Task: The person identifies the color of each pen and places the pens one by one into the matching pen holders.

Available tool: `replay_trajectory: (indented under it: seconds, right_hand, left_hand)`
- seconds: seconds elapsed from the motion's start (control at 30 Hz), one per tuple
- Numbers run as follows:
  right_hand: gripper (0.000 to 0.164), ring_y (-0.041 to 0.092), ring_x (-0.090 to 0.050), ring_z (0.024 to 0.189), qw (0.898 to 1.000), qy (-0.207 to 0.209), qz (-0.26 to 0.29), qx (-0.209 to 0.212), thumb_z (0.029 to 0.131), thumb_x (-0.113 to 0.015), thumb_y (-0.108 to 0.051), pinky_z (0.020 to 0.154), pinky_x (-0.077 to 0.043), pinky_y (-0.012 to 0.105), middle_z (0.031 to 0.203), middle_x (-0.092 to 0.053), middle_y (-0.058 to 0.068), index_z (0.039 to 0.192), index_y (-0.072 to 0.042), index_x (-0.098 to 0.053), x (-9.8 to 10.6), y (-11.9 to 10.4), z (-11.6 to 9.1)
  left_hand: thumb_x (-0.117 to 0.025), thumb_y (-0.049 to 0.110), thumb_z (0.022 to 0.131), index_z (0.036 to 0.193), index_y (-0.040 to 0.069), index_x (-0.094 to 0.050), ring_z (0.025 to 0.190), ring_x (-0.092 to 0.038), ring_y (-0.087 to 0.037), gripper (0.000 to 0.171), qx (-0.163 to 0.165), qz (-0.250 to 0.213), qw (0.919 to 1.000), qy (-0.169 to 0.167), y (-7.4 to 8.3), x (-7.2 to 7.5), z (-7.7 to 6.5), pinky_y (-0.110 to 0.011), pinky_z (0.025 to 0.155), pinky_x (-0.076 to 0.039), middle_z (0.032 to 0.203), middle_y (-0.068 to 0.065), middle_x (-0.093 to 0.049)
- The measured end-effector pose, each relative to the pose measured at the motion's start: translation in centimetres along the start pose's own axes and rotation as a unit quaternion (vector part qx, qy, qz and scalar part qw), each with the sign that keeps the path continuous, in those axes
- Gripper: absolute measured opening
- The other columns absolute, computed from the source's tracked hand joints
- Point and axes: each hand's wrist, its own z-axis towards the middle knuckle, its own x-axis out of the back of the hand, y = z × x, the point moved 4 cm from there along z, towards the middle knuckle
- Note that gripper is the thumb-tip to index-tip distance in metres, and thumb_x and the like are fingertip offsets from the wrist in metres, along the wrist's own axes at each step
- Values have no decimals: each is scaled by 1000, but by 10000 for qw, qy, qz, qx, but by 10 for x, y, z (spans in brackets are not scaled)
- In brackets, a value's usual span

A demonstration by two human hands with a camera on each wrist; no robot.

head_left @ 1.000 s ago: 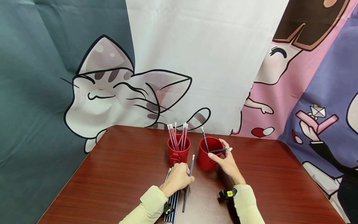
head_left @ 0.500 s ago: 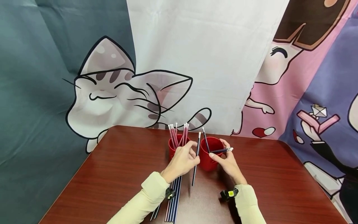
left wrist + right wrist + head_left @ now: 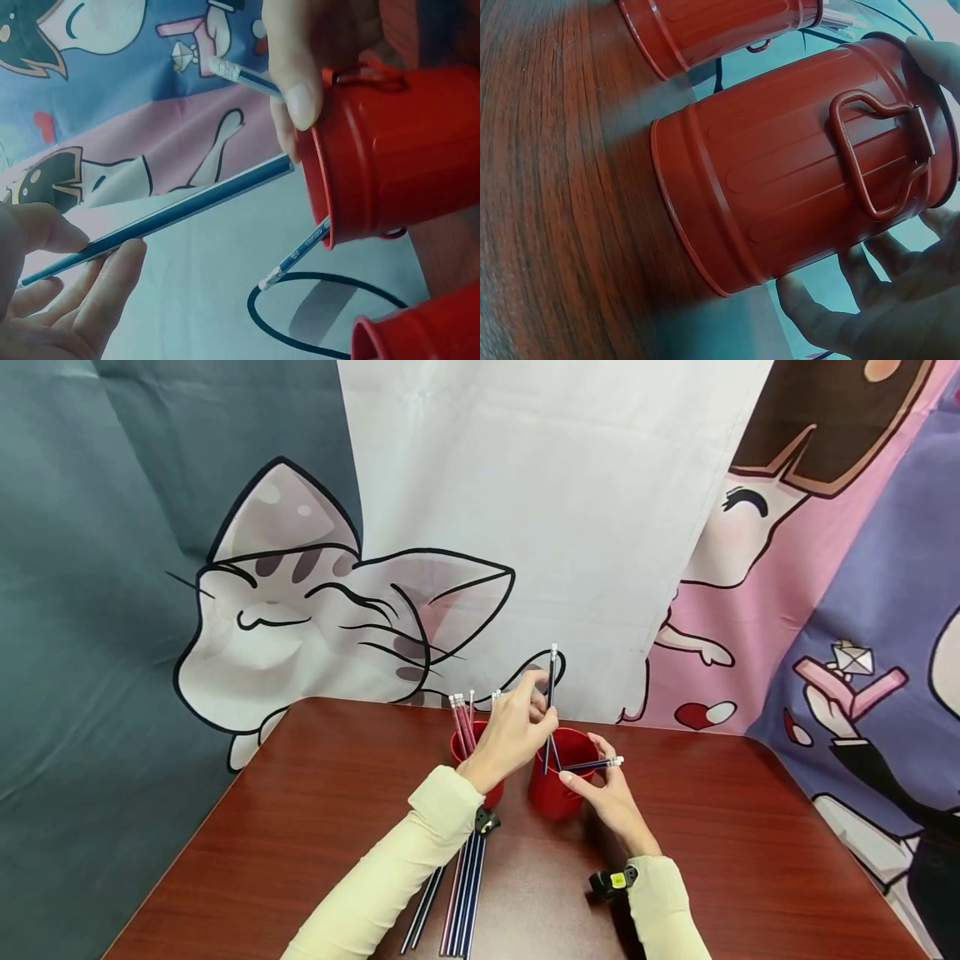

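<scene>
My left hand (image 3: 517, 722) pinches a dark blue pencil (image 3: 551, 681), nearly upright with its white eraser end up. In the left wrist view the lower end of this pencil (image 3: 187, 202) points at the mouth of the right red bucket (image 3: 427, 142). My right hand (image 3: 613, 802) holds that bucket at its rim, thumb on the near side and fingers round the far side. Two blue pencils stick out of it, one being a steeply leaning pencil (image 3: 296, 255), the other a nearly flat pencil (image 3: 592, 764).
A second red bucket (image 3: 493, 795) with several pink pencils (image 3: 463, 731) stands to the left, partly hidden by my left hand. Several dark blue pencils (image 3: 467, 893) lie on the brown wooden table (image 3: 300, 827) near my left forearm. A printed cloth (image 3: 562, 527) hangs behind the table.
My left hand has picked a blue pencil up from the table and carried it up and right to the right bucket. The right hand and that bucket have stayed put.
</scene>
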Motion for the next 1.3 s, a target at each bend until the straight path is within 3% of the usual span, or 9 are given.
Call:
replay_trajectory:
  seconds: [0.2,0.47,0.6,0.77,1.0,1.17,1.3]
  right_hand:
    - [77,33,-32,125,10000,-8,20,-34,82,-67,-15,95,-37,48,140,-34,14,143,-13,-21,1,1,0]
    - [77,34,-30,126,9999,-69,85,1,82,-67,-15,98,-31,58,141,-33,15,143,-13,-20,1,3,2]
    - [76,32,-30,126,9999,-42,118,-5,81,-68,-16,98,-32,57,141,-34,11,142,-17,-22,4,14,5]
    - [74,28,-33,125,9999,7,59,94,81,-69,-20,98,-33,55,139,-36,6,141,-23,-25,6,26,9]
    - [75,26,-33,124,9998,68,0,194,80,-70,-21,97,-34,54,139,-36,4,141,-24,-25,7,27,9]
    - [74,25,-33,124,9998,68,18,191,81,-70,-20,97,-33,52,139,-36,3,141,-24,-26,7,27,9]
    - [76,30,-31,125,9998,20,107,165,81,-68,-15,97,-32,53,141,-34,10,142,-17,-24,6,18,6]
  left_hand:
    - [-58,6,82,116,5,-48,66,-62,-5,36,-96,-107,9999,47,-4,-10,6,-16,65,-51,75,-2,-60]
    - [-59,7,82,114,4,-51,69,-62,-7,33,-121,-95,9998,112,-12,-20,3,-16,66,-50,76,-1,-59]
    - [-59,7,83,114,3,-51,69,-61,-7,33,-181,-103,9997,141,-14,-22,2,-17,65,-51,77,-2,-58]
    - [-58,7,82,114,5,-51,66,-60,-7,33,-92,-81,9999,-15,-20,-28,-4,-16,63,-51,77,-3,-58]
    - [-58,5,80,112,5,-50,64,-58,-5,33,87,10,9994,-320,-32,-35,-20,-13,62,-49,74,0,-57]
    - [-60,9,79,107,11,-49,64,-57,-2,30,289,228,9982,-465,-40,-39,-29,-11,61,-46,73,4,-57]
    - [-60,8,78,106,10,-49,64,-58,-2,30,330,343,9973,-566,-41,-41,-32,-13,60,-46,74,4,-57]
